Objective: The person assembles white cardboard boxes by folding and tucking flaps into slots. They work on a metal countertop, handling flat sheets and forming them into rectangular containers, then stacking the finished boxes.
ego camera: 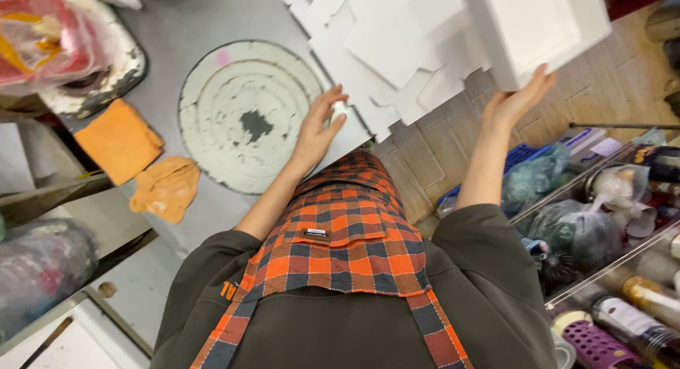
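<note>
Fingers [542,78] of the right hand [513,103] press the white box [545,22] from below.

The box [542,25] held up high is white. The flat cut card sheets [386,47] under it are white too. The round turntable [244,114] is white with a dark grey patch in the middle, worn grey rings and a small pink spot near its edge. The counter [184,25] is grey. Two cloths lie on it: one orange cloth [120,140] and one paler orange crumpled cloth [166,188]. The apron [347,227] has a check pattern of orange, red and dark blue squares. The top [489,284] under it is dark olive green. The floor [609,86] is light brown wood. A holed thing [598,344] low on the right is purple.
</note>
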